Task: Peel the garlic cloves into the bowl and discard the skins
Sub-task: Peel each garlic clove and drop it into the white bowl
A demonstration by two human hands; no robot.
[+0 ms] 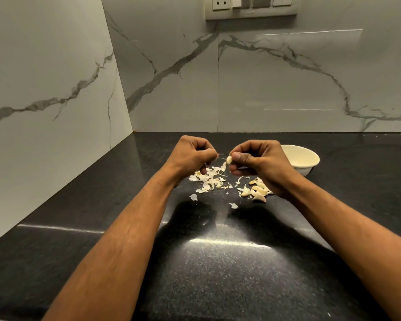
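Observation:
My right hand [259, 163] pinches a pale garlic clove [229, 159] between thumb and fingers, above the black counter. A thin strip of skin [220, 154] sticks out of the curled fingers of my left hand [192, 156], a little to the clove's left. Under the hands lies a scatter of papery skins [210, 179]. A small heap of unpeeled cloves [256, 189] lies below my right wrist. The cream bowl [305, 158] stands behind my right hand, which partly hides it; I cannot see what is in it.
The black speckled counter [218, 262] runs back to marble walls at the left and rear. A switch and socket panel [251, 6] is on the rear wall. Two loose skin flakes [233, 205] lie nearer to me.

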